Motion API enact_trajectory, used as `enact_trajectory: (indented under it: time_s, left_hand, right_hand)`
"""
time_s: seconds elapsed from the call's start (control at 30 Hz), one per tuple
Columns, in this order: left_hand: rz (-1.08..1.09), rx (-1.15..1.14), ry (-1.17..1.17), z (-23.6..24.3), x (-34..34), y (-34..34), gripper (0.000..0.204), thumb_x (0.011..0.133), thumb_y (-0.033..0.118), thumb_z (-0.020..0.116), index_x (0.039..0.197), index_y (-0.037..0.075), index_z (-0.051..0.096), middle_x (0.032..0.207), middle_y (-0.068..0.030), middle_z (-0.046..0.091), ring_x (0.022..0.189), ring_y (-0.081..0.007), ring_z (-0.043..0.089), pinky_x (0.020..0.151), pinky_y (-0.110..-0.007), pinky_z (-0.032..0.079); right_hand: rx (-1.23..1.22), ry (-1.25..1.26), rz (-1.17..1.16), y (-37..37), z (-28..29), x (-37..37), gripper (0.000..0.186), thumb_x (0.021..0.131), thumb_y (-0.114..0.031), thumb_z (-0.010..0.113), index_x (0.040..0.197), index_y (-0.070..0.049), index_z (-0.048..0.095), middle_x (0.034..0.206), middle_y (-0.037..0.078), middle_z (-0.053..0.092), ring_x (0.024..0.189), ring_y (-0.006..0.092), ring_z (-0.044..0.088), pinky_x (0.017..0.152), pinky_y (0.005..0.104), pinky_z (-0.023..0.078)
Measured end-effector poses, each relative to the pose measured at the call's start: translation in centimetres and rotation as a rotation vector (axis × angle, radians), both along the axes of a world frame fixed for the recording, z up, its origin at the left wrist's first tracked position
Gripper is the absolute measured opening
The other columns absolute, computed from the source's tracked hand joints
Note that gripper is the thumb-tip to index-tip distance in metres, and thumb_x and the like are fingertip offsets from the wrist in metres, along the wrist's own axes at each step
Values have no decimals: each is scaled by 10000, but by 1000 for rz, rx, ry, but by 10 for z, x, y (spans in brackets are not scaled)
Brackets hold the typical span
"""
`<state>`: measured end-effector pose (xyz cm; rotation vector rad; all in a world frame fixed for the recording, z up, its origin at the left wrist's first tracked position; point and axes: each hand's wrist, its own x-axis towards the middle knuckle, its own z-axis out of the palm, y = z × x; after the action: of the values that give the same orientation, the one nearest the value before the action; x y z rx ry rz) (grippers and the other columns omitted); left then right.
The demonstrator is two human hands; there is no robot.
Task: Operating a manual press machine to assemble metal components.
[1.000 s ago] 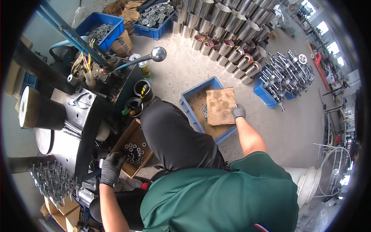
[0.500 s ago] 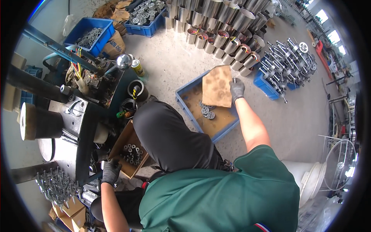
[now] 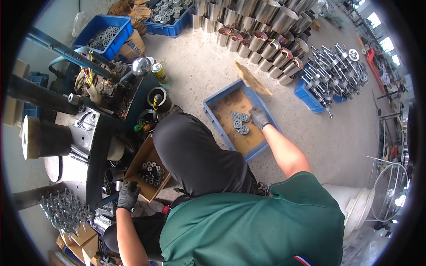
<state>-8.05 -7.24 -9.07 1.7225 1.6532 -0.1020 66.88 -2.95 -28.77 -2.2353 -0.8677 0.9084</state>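
Right hand (image 3: 258,118), right of centre: half-curled beside round metal discs (image 3: 240,123), grip unclear | left hand (image 3: 128,196), lower left: curled, grip unclear | blue plastic bin (image 3: 256,152)

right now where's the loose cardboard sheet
In the head view, just right of centre towards the top, the cardboard sheet is tilted at the far rim of the blue tray, beyond the gloved right hand, with steel cylinders farther off.
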Motion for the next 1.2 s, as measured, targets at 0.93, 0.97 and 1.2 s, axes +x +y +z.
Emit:
enact_trajectory:
  time_s: [0.93,0.97,1.2]
  left_hand:
    - [-102,-139,272,9,17,-7,452,952,386,656,1273,68,667,1130,-241,724,1091,-421,680,961,-525,521]
    - [-99,-128,265,8,20,-2,452,952,386,656,1273,68,667,1130,-241,724,1091,-421,680,961,-525,521]
    - [-75,-154,258,27,22,-7,468,958,391,667,1283,56,686,1104,-239,740,1060,-421,700,950,-527,538]
  right_hand:
    - [-608,-733,579,81,50,-138,491,860,-463,714,1160,-80,772,1204,216,747,1146,374,718,998,443,568]
    - [-600,-743,574,73,46,-127,491,860,-463,714,1160,-80,772,1204,216,747,1146,374,718,998,443,568]
    - [-468,-210,75,45,22,-123,391,871,-468,697,870,-80,742,849,181,742,705,341,727,661,476,584]
